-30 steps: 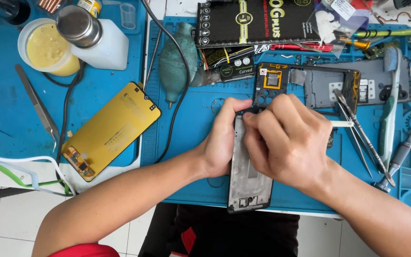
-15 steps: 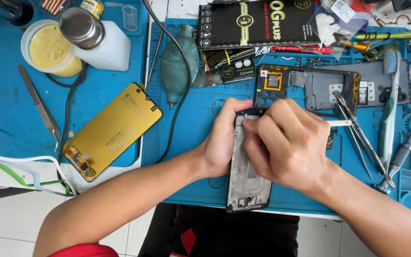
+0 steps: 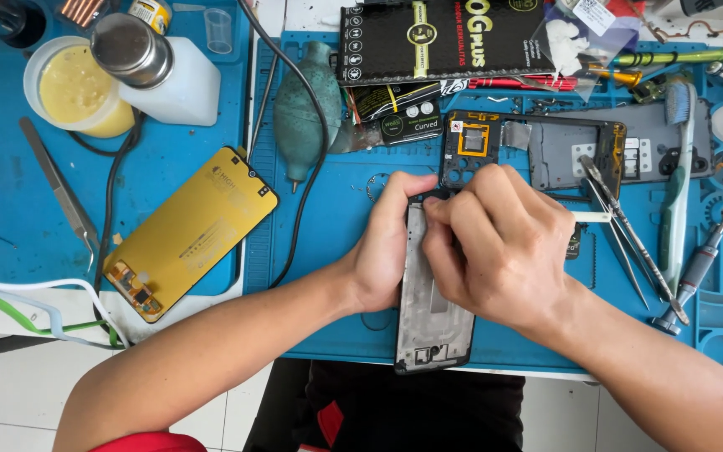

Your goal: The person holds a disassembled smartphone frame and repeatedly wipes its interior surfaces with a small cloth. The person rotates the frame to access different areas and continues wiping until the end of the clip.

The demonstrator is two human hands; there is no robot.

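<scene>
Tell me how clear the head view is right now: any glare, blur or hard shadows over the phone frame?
Head view: sharp and evenly lit, no motion blur; soft shadows only beneath the left hand and right hand; mild sheen on the phone frame, whose upper end the hands hide; edges bow slightly.

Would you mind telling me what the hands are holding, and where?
Both the left hand and right hand grip the phone frame at its top end.
</scene>
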